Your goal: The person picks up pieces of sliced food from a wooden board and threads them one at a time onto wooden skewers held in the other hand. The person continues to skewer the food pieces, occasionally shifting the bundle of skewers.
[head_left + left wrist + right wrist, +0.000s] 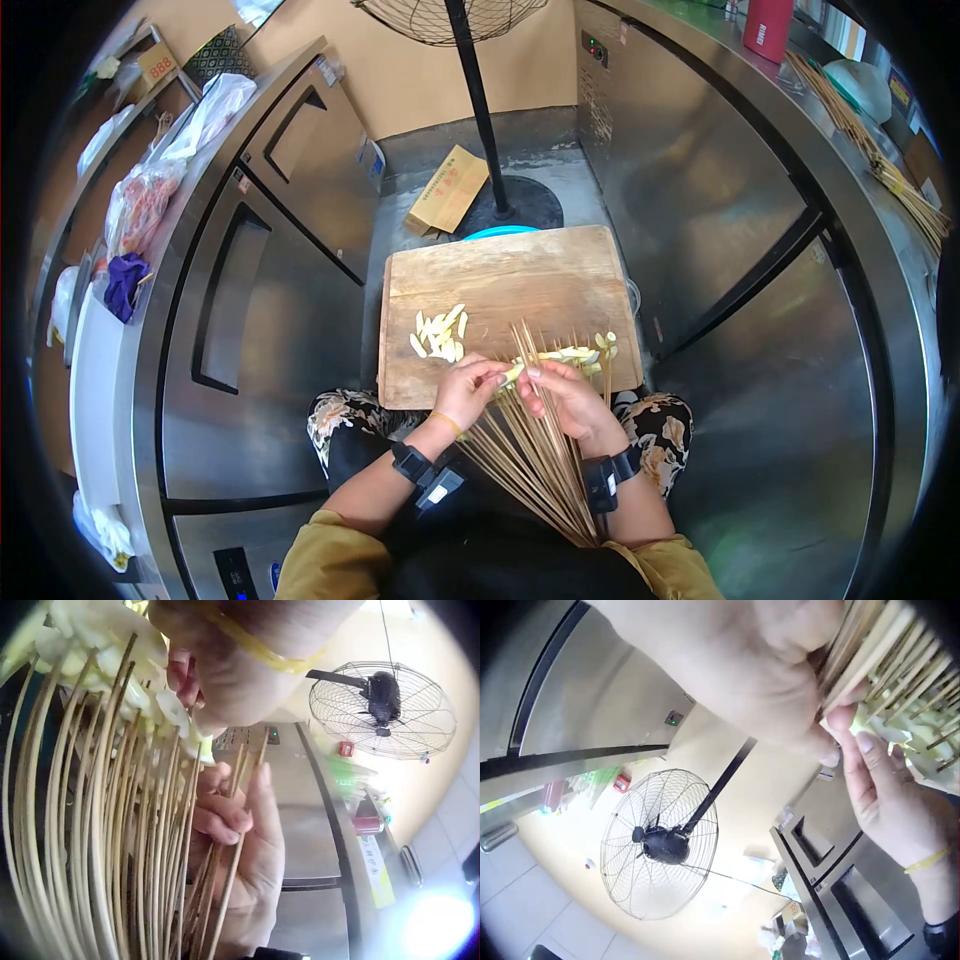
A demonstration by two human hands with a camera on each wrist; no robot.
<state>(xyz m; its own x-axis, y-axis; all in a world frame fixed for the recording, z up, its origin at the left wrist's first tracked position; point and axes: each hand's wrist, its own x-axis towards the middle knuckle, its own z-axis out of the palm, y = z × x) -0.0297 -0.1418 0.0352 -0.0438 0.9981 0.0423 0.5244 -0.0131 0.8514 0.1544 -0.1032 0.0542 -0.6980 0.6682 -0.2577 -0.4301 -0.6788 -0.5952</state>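
My left hand pinches a pale yellow-green slice between thumb and fingertips. Beside it, my right hand grips several thin bamboo skewers, their points standing up past the fingers. In the right wrist view, the left fingertips meet the slice right by the skewers. Many more skewers fan out below the hands, with pale slices threaded near their tips. A loose pile of cut slices lies on the left part of the wooden board.
Steel cabinets line both sides. Behind the board are a cardboard box and a black fan stand on the floor. Bundled skewers and a red container stand on the right counter; plastic bags lie at left.
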